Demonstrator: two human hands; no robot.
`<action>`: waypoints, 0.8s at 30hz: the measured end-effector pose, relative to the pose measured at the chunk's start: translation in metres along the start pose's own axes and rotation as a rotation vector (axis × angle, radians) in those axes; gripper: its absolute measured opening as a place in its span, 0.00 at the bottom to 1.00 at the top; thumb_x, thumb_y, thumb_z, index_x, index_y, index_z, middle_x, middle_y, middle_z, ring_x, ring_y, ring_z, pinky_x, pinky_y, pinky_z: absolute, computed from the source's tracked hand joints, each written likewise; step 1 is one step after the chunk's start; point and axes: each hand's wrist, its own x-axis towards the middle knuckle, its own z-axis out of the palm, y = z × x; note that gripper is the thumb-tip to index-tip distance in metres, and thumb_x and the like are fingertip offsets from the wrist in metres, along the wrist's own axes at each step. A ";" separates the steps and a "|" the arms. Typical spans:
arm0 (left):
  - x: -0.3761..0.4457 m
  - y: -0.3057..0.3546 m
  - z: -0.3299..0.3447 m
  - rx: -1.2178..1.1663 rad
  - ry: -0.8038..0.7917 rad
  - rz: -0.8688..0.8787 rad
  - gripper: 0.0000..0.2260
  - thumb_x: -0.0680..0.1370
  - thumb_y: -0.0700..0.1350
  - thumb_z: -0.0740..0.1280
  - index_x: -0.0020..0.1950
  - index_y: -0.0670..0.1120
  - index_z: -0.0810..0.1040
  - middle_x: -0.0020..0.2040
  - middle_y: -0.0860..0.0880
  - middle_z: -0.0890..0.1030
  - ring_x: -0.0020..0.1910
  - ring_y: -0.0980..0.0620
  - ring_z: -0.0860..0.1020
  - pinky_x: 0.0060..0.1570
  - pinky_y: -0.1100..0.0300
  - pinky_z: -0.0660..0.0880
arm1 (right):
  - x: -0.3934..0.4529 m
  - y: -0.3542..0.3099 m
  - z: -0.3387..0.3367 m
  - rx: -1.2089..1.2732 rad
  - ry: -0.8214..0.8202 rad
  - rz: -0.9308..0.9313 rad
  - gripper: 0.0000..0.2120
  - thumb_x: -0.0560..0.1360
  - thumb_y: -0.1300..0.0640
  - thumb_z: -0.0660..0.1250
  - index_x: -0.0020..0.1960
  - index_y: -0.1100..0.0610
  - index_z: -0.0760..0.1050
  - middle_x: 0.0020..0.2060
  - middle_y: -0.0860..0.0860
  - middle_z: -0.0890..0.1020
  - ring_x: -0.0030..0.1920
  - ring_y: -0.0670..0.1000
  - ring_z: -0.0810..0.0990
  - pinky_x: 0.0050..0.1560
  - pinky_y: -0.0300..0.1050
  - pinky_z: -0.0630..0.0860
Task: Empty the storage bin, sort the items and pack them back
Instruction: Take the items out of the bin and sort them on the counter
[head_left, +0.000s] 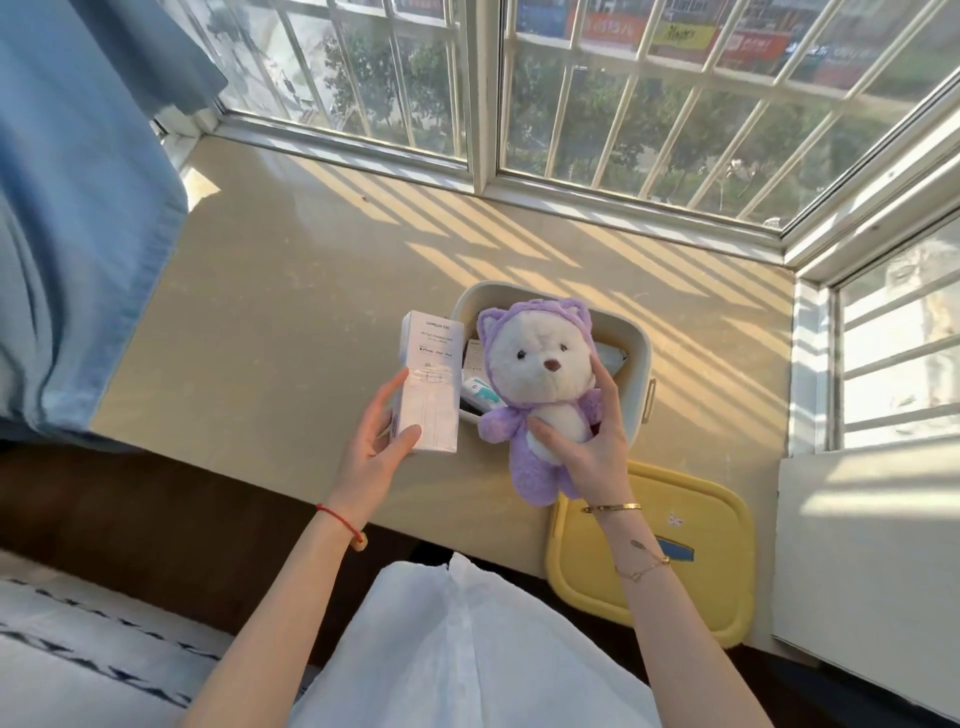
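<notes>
A cream storage bin (642, 347) stands open on the beige window ledge (270, 312). My right hand (592, 441) grips a purple-hooded white plush bear (540, 384) by its belly, upright over the bin's near side. A white rectangular box (428, 379) with printed text is held in my left hand (376, 441), just left of the bin. Inside the bin I can make out a small white-and-teal item (480, 392) and a white packet (610, 356); the bear hides the rest.
The bin's yellow lid (691, 561) lies flat on the ledge at the near right. A blue curtain (78, 218) hangs at the left. Barred windows (571, 104) close off the far side and right. White fabric (457, 654) covers my lap.
</notes>
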 end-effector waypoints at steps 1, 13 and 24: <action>-0.004 0.001 -0.001 -0.003 0.005 0.005 0.28 0.78 0.33 0.64 0.73 0.58 0.66 0.69 0.47 0.74 0.67 0.51 0.74 0.62 0.46 0.74 | -0.003 -0.001 0.002 0.003 -0.005 -0.006 0.41 0.67 0.67 0.77 0.74 0.50 0.63 0.69 0.50 0.72 0.67 0.50 0.73 0.66 0.52 0.73; -0.047 0.008 -0.057 -0.061 0.068 0.034 0.26 0.76 0.40 0.64 0.72 0.60 0.66 0.68 0.50 0.75 0.67 0.49 0.73 0.58 0.46 0.77 | -0.030 -0.022 0.044 -0.057 -0.113 -0.066 0.39 0.70 0.67 0.75 0.75 0.50 0.62 0.72 0.46 0.68 0.71 0.47 0.68 0.66 0.41 0.70; -0.063 0.009 -0.238 -0.101 0.132 0.055 0.27 0.77 0.42 0.65 0.73 0.60 0.64 0.71 0.52 0.71 0.70 0.49 0.69 0.58 0.46 0.77 | -0.043 -0.033 0.218 -0.055 -0.239 -0.103 0.42 0.68 0.65 0.75 0.76 0.49 0.60 0.72 0.51 0.68 0.69 0.49 0.71 0.63 0.45 0.74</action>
